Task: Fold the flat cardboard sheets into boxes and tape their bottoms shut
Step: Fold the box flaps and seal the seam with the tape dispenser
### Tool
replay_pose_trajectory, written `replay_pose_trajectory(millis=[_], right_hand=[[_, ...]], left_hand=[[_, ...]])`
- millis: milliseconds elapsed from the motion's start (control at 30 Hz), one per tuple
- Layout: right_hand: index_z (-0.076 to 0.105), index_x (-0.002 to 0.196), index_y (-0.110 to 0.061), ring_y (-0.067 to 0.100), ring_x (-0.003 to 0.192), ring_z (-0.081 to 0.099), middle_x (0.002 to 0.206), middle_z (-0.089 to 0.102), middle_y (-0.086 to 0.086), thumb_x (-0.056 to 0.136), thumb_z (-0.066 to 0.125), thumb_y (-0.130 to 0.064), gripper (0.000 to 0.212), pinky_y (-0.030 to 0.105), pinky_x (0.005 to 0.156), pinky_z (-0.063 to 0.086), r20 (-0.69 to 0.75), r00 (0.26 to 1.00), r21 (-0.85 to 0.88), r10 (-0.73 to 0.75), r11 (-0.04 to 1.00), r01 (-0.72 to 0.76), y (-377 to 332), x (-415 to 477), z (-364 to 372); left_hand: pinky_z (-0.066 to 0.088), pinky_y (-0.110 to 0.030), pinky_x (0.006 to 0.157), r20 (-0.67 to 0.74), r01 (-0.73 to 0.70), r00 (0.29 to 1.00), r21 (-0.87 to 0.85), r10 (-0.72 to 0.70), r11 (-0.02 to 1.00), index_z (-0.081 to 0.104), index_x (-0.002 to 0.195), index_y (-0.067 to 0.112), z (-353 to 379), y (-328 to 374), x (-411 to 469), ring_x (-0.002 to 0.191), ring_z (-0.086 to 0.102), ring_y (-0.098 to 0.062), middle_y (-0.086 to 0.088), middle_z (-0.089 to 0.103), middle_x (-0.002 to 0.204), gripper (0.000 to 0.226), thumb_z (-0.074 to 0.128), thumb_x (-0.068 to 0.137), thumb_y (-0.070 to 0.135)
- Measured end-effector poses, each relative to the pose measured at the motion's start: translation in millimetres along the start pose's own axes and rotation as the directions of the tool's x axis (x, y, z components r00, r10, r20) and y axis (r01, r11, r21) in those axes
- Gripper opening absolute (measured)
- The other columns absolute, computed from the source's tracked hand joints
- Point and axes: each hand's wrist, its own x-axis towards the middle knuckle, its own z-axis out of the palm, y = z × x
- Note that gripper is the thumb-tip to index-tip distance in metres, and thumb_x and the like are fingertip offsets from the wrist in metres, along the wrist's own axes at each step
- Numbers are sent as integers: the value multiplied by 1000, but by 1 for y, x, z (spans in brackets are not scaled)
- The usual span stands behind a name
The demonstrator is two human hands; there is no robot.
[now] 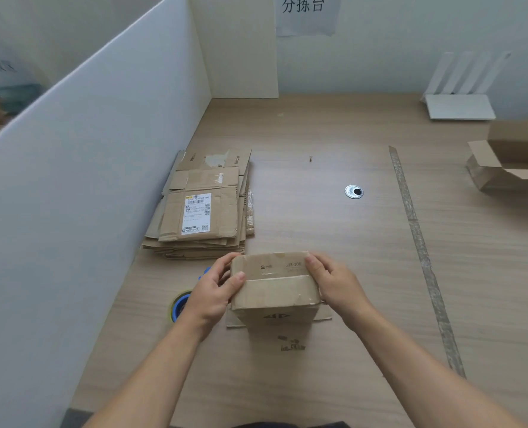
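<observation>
status: small box (275, 288) front-centre on the counter (364, 335), lower flaps splayed on the surface, top flaps folded over. left hand (216, 293) grip: fingers curled round the box's left end, thumb on the near flap. right hand (333, 282) grip: holding the right end. stack of flat sheets (201, 211) just behind-left, beside the white partition (86, 196). blue tape roll (179, 305) partly hidden behind the left hand. 1 open box (510, 162) far right.
</observation>
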Motion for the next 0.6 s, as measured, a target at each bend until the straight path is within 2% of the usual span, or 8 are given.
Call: replay_pose_trajectory(millis=[33,100,167,233,300,400,500,600], right_hand=[[64,112,-55,1,111,62,111,68,-28,95,54,-52,20,41,100,50,39,999,71,-5,997,2,2,-5,1],[54,134,-47,-7,124,51,130,58,-30,99,56,-38,36,34,111,41,108,994,180,-33,984,13,5,-18,-1],[43,145,-40,-8,130,44,139,51,-27,101,54,-25,48,27,112,36,207,973,213,-97,976,52,10,-32,-3],[36,148,-41,-6,136,39,147,45,-23,102,53,-21,53,24,112,33,265,953,181,-144,979,97,15,-40,-4],[39,143,-45,-11,134,37,147,43,-22,101,54,-22,50,18,112,32,161,975,91,-153,986,140,19,-44,-5],[48,141,-27,-26,120,39,138,50,-20,100,55,-18,43,3,102,32,-63,983,19,-174,984,175,18,-49,1],[51,137,-26,-29,111,43,122,53,-34,99,56,-19,38,-1,94,33,-155,974,60,-167,982,178,17,-54,10],[55,132,-31,-24,112,48,117,56,-37,100,54,-23,33,1,93,37,-189,972,128,-143,977,168,16,-56,17]], left_hand=[[53,-33,84,-60,-13,998,15,14,1000,64,116,34,2,-1,1,97,66,-14,5,75,101,30,68,87,25],[52,-43,91,-157,-35,987,66,45,997,70,105,42,4,-3,5,95,66,-14,5,75,102,19,66,88,34],[50,-45,99,-232,-42,971,98,63,994,71,99,47,6,-4,6,100,67,-14,6,75,105,13,64,93,38],[48,-45,105,-273,-39,959,120,71,992,71,102,46,9,-5,6,110,66,-14,8,74,111,13,61,95,42],[45,-40,109,-283,-25,956,185,78,982,69,112,43,17,-5,5,118,62,-11,10,70,120,18,57,99,42],[40,-33,112,-288,12,955,285,74,958,53,141,31,25,-4,-2,127,52,-4,14,59,136,42,54,100,40],[38,-30,113,-193,-2,980,193,40,981,37,153,27,27,-12,-19,131,49,0,17,53,143,61,59,97,34],[40,-26,113,-201,-57,976,134,83,989,39,152,21,31,-22,-34,132,49,0,12,54,144,52,54,102,20]])
